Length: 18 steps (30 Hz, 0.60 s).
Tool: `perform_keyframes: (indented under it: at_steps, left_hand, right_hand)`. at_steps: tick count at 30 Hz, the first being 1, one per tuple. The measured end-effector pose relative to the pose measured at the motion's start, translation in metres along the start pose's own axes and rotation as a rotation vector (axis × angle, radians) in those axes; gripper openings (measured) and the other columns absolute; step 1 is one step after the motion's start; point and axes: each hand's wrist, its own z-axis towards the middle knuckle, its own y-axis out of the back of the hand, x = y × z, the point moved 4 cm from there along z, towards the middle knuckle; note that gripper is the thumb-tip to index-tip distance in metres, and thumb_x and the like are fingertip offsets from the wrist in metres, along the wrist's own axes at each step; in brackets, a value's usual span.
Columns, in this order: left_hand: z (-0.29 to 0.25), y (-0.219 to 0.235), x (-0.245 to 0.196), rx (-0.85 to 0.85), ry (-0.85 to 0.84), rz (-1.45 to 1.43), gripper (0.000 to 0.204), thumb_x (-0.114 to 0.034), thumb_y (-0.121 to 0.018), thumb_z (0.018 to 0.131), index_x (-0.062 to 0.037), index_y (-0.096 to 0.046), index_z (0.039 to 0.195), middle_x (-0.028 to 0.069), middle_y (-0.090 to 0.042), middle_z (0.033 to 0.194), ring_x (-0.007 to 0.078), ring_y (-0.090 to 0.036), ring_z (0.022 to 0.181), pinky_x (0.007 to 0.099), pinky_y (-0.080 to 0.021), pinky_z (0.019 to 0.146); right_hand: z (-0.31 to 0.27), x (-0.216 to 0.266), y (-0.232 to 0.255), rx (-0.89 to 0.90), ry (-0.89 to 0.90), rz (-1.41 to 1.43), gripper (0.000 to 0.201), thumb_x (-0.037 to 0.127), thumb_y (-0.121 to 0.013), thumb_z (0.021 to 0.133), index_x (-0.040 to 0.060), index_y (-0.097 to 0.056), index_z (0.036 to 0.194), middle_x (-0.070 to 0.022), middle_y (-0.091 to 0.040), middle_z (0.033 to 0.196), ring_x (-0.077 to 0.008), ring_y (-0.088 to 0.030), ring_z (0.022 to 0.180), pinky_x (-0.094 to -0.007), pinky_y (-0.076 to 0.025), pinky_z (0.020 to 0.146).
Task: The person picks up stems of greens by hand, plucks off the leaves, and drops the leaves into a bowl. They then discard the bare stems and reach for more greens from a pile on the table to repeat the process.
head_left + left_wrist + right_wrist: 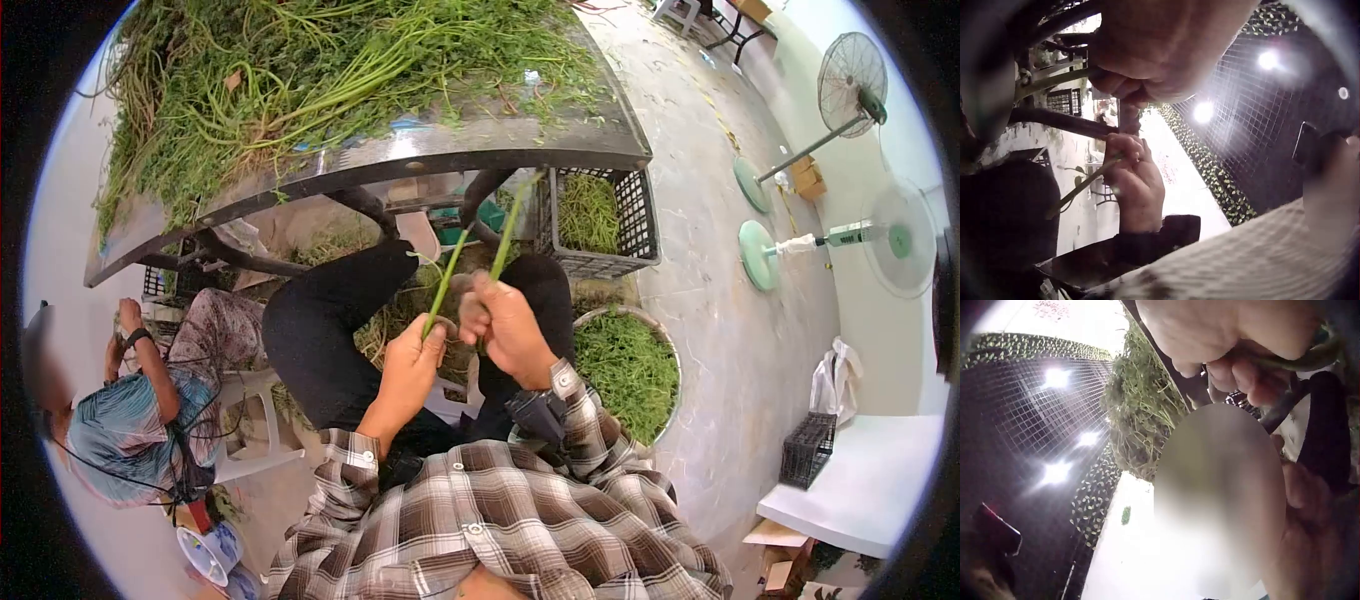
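Note:
In the head view my left hand (408, 362) pinches a green stem (449, 285) that slants upward over the lap. Just to its right, my right hand (512, 328) grips another stem (512, 228), its top near the table edge. The hands are close together. In the left wrist view my left hand (1166, 47) is large at the top, with a stem (1054, 80) by its fingers, and my right hand (1136, 184) holds a thin leafy stem (1087, 185). The right wrist view shows my right hand (1229, 331) curled round a stem (1310, 360); a pale blur covers the centre.
A table (420, 150) heaped with greens (300, 80) stands ahead. Beneath its right corner is a black crate (635, 215) of cut stems. A round basket of leaves (625, 375) sits by my right knee. Another person (130, 430) sits at the left; fans (765, 255) stand right.

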Motion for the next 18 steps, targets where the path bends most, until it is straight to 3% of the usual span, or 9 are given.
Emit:
perform_keyframes:
  at_steps: [3,6,10,12,13,14,16,18]
  left_hand:
    - [0.002,-0.005,0.005,0.051,-0.038,0.211,0.019,-0.020,-0.046,0.093,-0.0019,-0.052,0.093,0.0067,-0.050,0.063,0.0124,-0.047,0.056,0.0275,-0.039,0.054]
    - [0.002,-0.009,0.002,0.079,-0.056,0.265,0.017,-0.017,-0.052,0.089,-0.0015,-0.053,0.096,0.0105,-0.053,0.067,0.0143,-0.052,0.060,0.0278,-0.042,0.058]
    - [-0.001,-0.014,-0.011,0.108,-0.134,0.327,0.021,-0.017,-0.058,0.086,-0.0002,-0.053,0.098,0.0040,-0.057,0.080,0.0123,-0.052,0.072,0.0287,-0.044,0.065]
    - [-0.003,-0.022,-0.003,0.238,0.021,0.109,0.024,-0.017,-0.059,0.084,-0.0001,-0.054,0.101,0.0060,-0.058,0.077,0.0113,-0.053,0.066,0.0261,-0.044,0.062]
    - [-0.004,-0.027,0.005,0.280,0.100,-0.008,0.020,-0.017,-0.057,0.085,-0.0005,-0.056,0.098,0.0024,-0.058,0.078,0.0097,-0.053,0.069,0.0253,-0.044,0.063]
    - [-0.003,-0.027,0.009,0.291,0.094,-0.009,0.020,-0.017,-0.057,0.085,-0.0005,-0.056,0.098,0.0024,-0.058,0.078,0.0097,-0.053,0.069,0.0253,-0.044,0.063]
    - [-0.004,-0.031,0.018,0.511,0.249,-0.046,0.017,-0.017,-0.054,0.088,-0.0014,-0.056,0.095,0.0018,-0.056,0.076,0.0093,-0.053,0.070,0.0250,-0.044,0.065]
    - [-0.004,-0.031,0.024,0.491,0.207,-0.023,0.016,-0.016,-0.051,0.090,-0.0015,-0.055,0.093,0.0015,-0.055,0.075,0.0093,-0.052,0.069,0.0245,-0.043,0.063]
  right_hand:
    - [-0.008,0.005,-0.011,0.040,-0.066,-0.045,0.028,0.028,-0.052,0.091,-0.0001,-0.055,0.092,0.0061,-0.031,0.056,-0.0052,-0.031,0.048,-0.0215,-0.031,0.044]
    - [-0.009,0.001,-0.006,0.035,-0.074,-0.072,0.025,0.027,-0.051,0.091,0.0027,-0.053,0.087,0.0070,-0.030,0.054,-0.0037,-0.028,0.045,-0.0188,-0.027,0.042]
    - [-0.007,0.012,0.000,-0.028,-0.001,0.161,0.024,0.026,-0.045,0.094,0.0066,-0.047,0.080,0.0075,-0.026,0.053,-0.0042,-0.026,0.047,-0.0195,-0.026,0.042]
    - [-0.006,0.018,0.001,-0.038,0.037,0.306,0.024,0.026,-0.042,0.095,0.0070,-0.047,0.081,0.0074,-0.025,0.054,-0.0047,-0.026,0.048,-0.0195,-0.027,0.043]
    - [-0.006,0.018,0.000,-0.029,0.033,0.334,0.024,0.027,-0.041,0.095,0.0075,-0.046,0.082,0.0072,-0.026,0.054,-0.0047,-0.027,0.049,-0.0195,-0.027,0.043]
    - [-0.007,0.017,0.000,-0.034,0.044,0.332,0.024,0.027,-0.041,0.095,0.0075,-0.046,0.082,0.0072,-0.026,0.054,-0.0047,-0.027,0.049,-0.0195,-0.027,0.043]
    - [-0.007,0.016,0.002,0.004,0.045,0.354,0.024,0.028,-0.042,0.095,0.0077,-0.047,0.083,0.0070,-0.026,0.054,-0.0047,-0.028,0.049,-0.0194,-0.026,0.042]
    - [-0.007,0.022,0.011,-0.038,0.072,0.359,0.025,0.030,-0.046,0.093,0.0077,-0.049,0.083,0.0068,-0.026,0.053,-0.0054,-0.027,0.046,-0.0204,-0.025,0.041]
